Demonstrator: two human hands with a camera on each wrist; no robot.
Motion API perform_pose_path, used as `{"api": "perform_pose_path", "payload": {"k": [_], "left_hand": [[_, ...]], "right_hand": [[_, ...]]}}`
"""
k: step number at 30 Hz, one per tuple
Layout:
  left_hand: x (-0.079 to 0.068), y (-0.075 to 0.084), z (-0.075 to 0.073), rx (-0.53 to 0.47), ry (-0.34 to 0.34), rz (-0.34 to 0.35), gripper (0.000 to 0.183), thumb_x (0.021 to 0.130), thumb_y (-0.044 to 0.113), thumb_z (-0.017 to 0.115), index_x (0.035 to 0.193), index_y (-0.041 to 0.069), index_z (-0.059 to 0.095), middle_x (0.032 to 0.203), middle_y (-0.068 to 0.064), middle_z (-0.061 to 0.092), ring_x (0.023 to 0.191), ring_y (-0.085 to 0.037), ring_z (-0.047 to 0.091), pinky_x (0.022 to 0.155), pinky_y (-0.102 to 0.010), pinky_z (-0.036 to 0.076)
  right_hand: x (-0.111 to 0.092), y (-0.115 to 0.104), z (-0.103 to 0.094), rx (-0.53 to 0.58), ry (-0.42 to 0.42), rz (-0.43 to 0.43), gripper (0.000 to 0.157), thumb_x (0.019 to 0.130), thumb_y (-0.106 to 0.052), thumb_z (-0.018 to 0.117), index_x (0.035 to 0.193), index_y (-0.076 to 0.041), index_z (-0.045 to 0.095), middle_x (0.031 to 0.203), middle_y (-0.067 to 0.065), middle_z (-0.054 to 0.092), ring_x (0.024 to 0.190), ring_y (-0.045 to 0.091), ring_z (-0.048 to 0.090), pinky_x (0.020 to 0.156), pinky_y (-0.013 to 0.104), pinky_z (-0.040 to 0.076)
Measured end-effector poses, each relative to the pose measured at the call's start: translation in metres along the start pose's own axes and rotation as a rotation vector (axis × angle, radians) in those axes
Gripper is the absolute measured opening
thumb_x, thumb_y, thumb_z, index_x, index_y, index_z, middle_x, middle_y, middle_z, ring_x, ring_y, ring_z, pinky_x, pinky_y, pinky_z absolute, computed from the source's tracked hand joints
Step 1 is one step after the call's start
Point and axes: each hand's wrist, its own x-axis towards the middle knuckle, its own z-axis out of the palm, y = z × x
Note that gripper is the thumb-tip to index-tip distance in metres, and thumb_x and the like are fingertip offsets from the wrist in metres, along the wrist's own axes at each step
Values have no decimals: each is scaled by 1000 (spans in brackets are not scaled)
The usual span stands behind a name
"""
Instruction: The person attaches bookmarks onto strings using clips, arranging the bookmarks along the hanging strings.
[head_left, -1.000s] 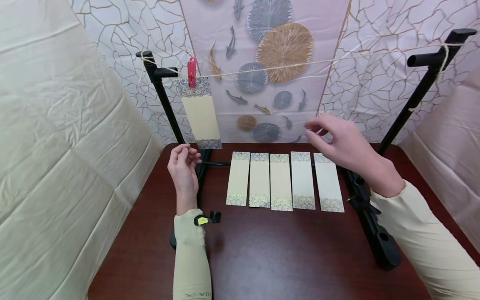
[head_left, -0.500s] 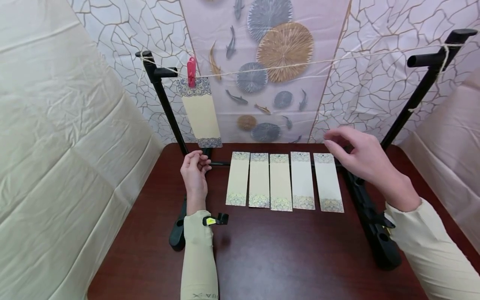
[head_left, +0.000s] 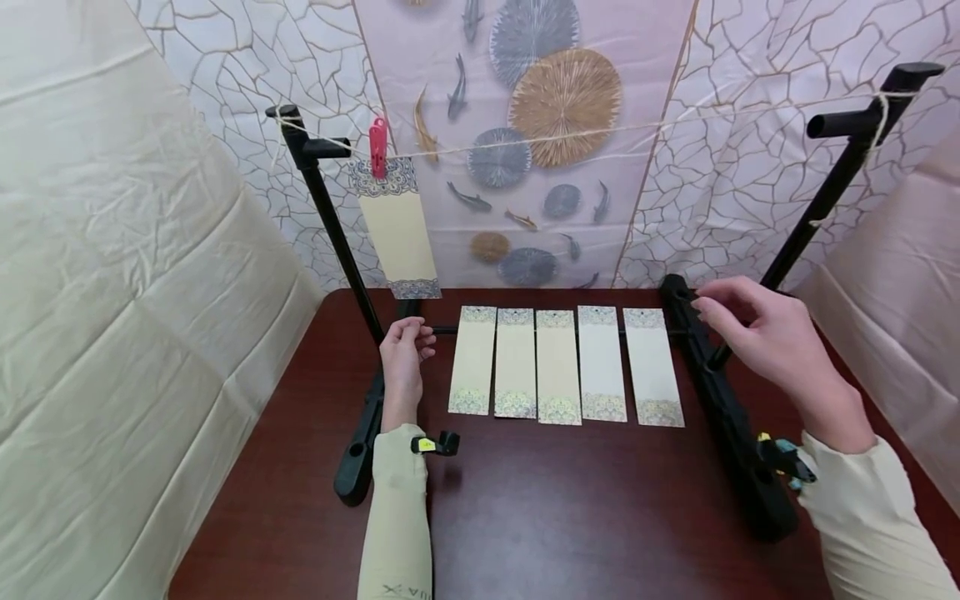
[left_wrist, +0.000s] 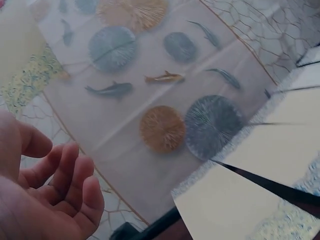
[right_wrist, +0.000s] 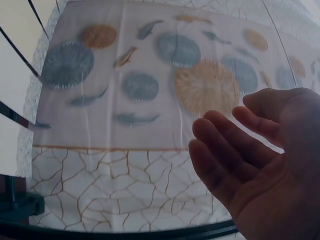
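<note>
The left hand (head_left: pixel 403 367) had come down from beside the hanging bookmark to a place near the leftmost lying one, its fingers loosely curled, thumb apart, nothing between them. The right hand (head_left: pixel 786 350) had dropped from in front of the wall cloth to the right, over the stand's right foot (head_left: pixel 738 454); its fingers were also loosely bent and held nothing.

The hanging bookmark (head_left: pixel 393 237), cream with patterned bands at both ends, had kept its place on the string (head_left: pixel 660 124), gripped at the top by a red clothespin (head_left: pixel 378 148). With both hands away from it, the hanging of that piece looked finished, and it seemed to bear its own weight. Beyond the left hand, the five lying bookmarks (head_left: pixel 558 367) had not shifted: a row side by side on the dark table (head_left: pixel 540 508), the two rightmost whiter than the rest. By that count, one hung and five were down.

Farther out, the left post (head_left: pixel 330 212) and right post (head_left: pixel 813 212) held the string, which spanned the space above the row. The posts probably limited sideways reach. The wall cloth (head_left: pixel 555 179), printed with fish and round leaves, hung behind.
</note>
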Motion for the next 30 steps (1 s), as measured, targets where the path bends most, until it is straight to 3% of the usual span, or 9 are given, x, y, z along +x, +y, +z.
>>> {"api": "perform_pose_path", "payload": {"k": [5, 9, 14, 18, 21, 24, 30], "left_hand": [[3, -9, 1, 67, -5, -31, 17, 103, 19, 50, 106, 9, 63, 87, -1, 65, 81, -17, 64, 66, -25, 52], [5, -13, 2, 139, -14, -38, 17, 102, 19, 50, 109, 9, 63, 90, -2, 64, 86, -22, 64, 68, -26, 52], [10, -21, 2, 237, -37, -52, 22, 103, 20, 49, 116, 7, 60, 104, -13, 65, 103, -36, 61, 80, -39, 52], [14, -25, 1, 288, -53, -54, 25, 103, 21, 50, 120, 5, 58, 114, -21, 62, 110, -42, 57, 90, -52, 50], [16, -26, 1, 331, -65, -45, 26, 102, 21, 50, 121, 5, 58, 112, -19, 62, 108, -41, 57, 91, -54, 49], [17, -26, 0, 391, -87, -34, 29, 101, 22, 50, 122, 4, 57, 109, -14, 61, 106, -40, 57, 90, -53, 49], [18, -27, -2, 517, -138, -15, 27, 99, 22, 51, 120, 7, 57, 109, -17, 59, 105, -42, 57, 81, -45, 49]], "right_hand": [[-10, 22, -11, 5, -14, 70, 18, 95, -27, 65, 107, -16, 69, 86, -17, 71, 71, -17, 53, 59, 10, 39], [-18, 37, -20, -11, -63, 148, 20, 96, -31, 63, 109, -16, 68, 83, -25, 67, 70, -20, 54, 58, 11, 39], [-24, 55, -26, -48, -115, 200, 25, 97, -30, 61, 112, -10, 66, 79, -37, 57, 69, -22, 52, 56, 12, 40], [-28, 66, -27, -115, -154, 206, 28, 97, -31, 61, 112, -8, 66, 83, -9, 72, 66, -19, 49, 53, 16, 39], [-32, 76, -27, -158, -192, 203, 29, 97, -32, 62, 110, -7, 66, 90, 17, 73, 65, -18, 47, 52, 19, 38], [-37, 87, -28, -196, -236, 197, 30, 97, -33, 61, 109, -6, 65, 89, 19, 72, 63, -16, 46, 51, 22, 38], [-47, 107, -29, -265, -314, 192, 31, 98, -35, 60, 105, -5, 65, 81, 8, 69, 60, -7, 46, 52, 26, 38]]}}
